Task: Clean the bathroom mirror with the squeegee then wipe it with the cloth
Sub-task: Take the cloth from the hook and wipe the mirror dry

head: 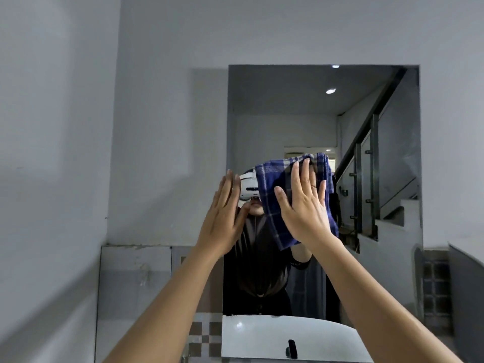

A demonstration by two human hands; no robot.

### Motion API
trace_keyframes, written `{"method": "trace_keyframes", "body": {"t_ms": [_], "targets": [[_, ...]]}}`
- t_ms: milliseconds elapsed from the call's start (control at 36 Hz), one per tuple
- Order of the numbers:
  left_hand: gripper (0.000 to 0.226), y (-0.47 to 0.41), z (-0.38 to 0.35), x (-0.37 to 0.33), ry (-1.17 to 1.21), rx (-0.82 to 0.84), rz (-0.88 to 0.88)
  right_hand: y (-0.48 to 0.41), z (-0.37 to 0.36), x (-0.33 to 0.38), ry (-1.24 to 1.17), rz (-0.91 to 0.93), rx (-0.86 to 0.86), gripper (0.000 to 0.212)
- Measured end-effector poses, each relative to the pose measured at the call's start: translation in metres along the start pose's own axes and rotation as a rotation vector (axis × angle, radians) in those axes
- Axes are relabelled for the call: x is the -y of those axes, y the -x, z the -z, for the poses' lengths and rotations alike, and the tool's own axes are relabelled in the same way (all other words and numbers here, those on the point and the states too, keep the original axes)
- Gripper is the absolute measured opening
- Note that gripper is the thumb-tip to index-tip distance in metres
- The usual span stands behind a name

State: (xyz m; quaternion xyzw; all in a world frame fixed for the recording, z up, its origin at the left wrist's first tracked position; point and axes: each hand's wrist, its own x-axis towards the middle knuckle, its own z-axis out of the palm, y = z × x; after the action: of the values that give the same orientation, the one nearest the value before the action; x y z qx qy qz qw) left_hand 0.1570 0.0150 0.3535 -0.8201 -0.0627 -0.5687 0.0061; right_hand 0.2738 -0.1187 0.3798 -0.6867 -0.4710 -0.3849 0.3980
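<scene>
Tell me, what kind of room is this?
Probably a home bathroom: a wall mirror hangs above a white sink with a black tap, and the right hand presses a cloth to the glass.

Cloth (277, 195) partly hidden behind right hand (303, 205). Mirror (301, 121) lower middle covered by cloth, hands. Sink (262, 336) cut off by bottom edge.
</scene>
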Motion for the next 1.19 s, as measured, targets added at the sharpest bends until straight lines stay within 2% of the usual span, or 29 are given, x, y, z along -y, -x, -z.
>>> {"method": "trace_keyframes", "body": {"t_ms": [139, 389, 500, 583, 694, 778, 1000, 1083, 1194], "targets": [[0.069, 0.004, -0.012, -0.003, 0.045, -0.016, 0.058, -0.028, 0.004, 0.003, 0.134, 0.015, -0.071, 0.07], [0.078, 0.004, -0.015, 0.001, -0.002, -0.072, 0.022, -0.125, 0.015, 0.037, 0.256, 0.136, -0.157, 0.071], [0.078, 0.004, -0.014, 0.005, -0.007, -0.074, -0.002, -0.161, 0.017, 0.069, 0.32, 0.239, -0.125, 0.068], [0.078, 0.005, -0.015, 0.007, -0.021, -0.078, -0.016, -0.174, 0.012, 0.086, 0.457, 0.387, -0.081, 0.067], [0.079, 0.005, -0.017, 0.01, -0.044, -0.085, -0.034, -0.183, 0.027, 0.077, 0.532, 0.474, -0.041, 0.065], [0.078, 0.005, -0.018, 0.011, -0.054, -0.101, -0.045, -0.188, 0.052, 0.043, 0.485, 0.352, -0.082, 0.065], [0.075, 0.007, -0.019, 0.005, -0.081, -0.102, 0.005, -0.141, 0.104, -0.087, 0.282, -0.304, -0.32, 0.066], [0.073, 0.015, -0.02, 0.001, -0.052, -0.091, 0.005, -0.106, 0.086, -0.091, 0.191, -0.451, -0.41, 0.065], [0.075, 0.032, -0.025, -0.004, -0.045, -0.067, 0.023, -0.082, 0.045, -0.059, 0.154, -0.479, -0.435, 0.064]]}}
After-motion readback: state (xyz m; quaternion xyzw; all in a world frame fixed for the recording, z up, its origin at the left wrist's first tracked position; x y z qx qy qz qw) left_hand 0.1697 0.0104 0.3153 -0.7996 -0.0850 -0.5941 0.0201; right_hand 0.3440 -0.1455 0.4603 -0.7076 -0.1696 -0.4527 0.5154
